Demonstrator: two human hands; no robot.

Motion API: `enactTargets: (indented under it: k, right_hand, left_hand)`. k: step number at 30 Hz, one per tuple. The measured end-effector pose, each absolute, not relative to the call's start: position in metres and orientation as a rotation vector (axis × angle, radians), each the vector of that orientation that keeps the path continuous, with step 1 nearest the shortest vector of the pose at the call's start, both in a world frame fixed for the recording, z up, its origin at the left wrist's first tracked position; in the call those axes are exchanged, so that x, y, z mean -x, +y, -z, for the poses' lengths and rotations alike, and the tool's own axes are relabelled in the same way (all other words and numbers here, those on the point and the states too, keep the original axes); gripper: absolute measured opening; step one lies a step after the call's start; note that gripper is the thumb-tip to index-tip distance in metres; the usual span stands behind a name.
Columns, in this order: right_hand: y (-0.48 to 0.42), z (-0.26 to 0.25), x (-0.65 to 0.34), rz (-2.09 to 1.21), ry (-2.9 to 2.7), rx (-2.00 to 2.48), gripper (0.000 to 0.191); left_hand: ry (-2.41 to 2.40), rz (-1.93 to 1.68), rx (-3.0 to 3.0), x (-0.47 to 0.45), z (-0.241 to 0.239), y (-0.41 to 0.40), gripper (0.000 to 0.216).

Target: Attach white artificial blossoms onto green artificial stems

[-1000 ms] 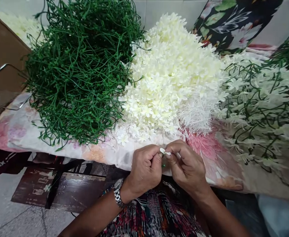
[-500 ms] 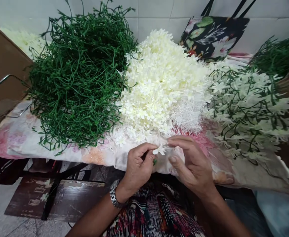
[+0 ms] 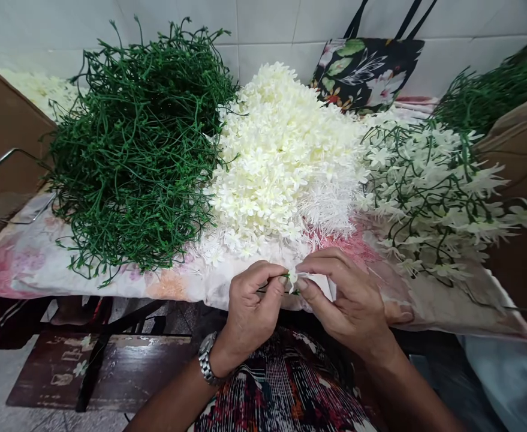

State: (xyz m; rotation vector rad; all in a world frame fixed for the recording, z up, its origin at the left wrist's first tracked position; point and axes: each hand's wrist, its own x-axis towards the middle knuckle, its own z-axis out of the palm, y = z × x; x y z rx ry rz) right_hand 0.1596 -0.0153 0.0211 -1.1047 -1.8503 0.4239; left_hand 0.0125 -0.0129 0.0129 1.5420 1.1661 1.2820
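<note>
My left hand (image 3: 252,306) pinches a thin green stem (image 3: 285,278) between thumb and forefinger, just at the front edge of the cloth. Opposite it, my right hand (image 3: 348,297) pinches a small white flower (image 3: 294,278) at the tip of that stem. The two hands meet fingertip to fingertip. Behind them lies a pile of loose white flowers (image 3: 285,156), with a heap of bare green stems (image 3: 141,150) to its left and a pile of stems with flowers attached (image 3: 429,186) to its right.
Everything rests on a flower-printed cloth (image 3: 33,264) over a low surface. A dark floral bag (image 3: 366,72) leans on the tiled wall behind. Brown cardboard (image 3: 519,144) stands at right, a brown board with a metal frame (image 3: 2,138) at left.
The hands have come together again: the right fingers, spread apart half a second ago, now pinch the white flower against the stem in the left hand. The view has tilted slightly upward.
</note>
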Motion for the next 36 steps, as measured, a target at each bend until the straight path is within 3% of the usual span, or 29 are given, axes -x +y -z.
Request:
enactTargets:
  k: [10, 21, 36]
  right_hand:
    - [-0.013, -0.013, -0.156, -0.381, -1.917, 1.103, 0.012]
    - [-0.007, -0.016, -0.163, -0.705, -1.886, 1.138, 0.009]
    - [-0.004, -0.008, -0.152, -0.411, -2.018, 1.059, 0.013]
  left_hand:
    - [1.167, -1.223, -1.628, -0.012, 0.001, -0.01, 0.014]
    - [1.148, -1.197, -1.704, -0.01, 0.008, -0.01, 0.015]
    - [1.194, -1.2, -1.706, -0.011, 0.002, -0.007, 0.021]
